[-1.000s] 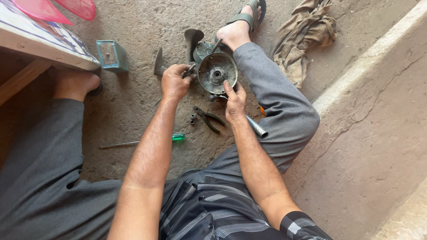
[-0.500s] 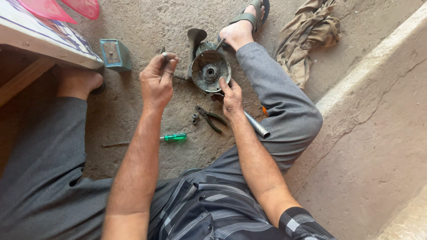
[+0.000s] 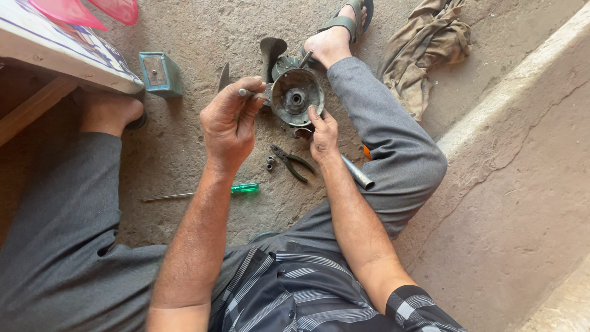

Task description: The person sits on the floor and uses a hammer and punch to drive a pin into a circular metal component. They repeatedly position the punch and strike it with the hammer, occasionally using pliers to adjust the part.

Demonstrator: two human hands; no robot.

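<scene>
The left hand [image 3: 228, 120] pinches a small metal pin [image 3: 244, 93], and the right hand [image 3: 323, 132] grips the round metal part [image 3: 296, 97] on the floor.

Small box [image 3: 160, 74], upper left on the concrete floor [image 3: 184, 154]; rectangular, teal-green sides, a paler grey-green panel on its upward face; lies flat, just beside the corner of the low table [image 3: 37, 52], near a bare foot [image 3: 110, 112]; whether the panel is a label cannot be told. Table top bears a printed sheet [image 3: 80, 52], pale with blue and reddish markings, seen at a slant, partly cut off by the picture's edge; print too small to make out. No signs; no screens.
</scene>
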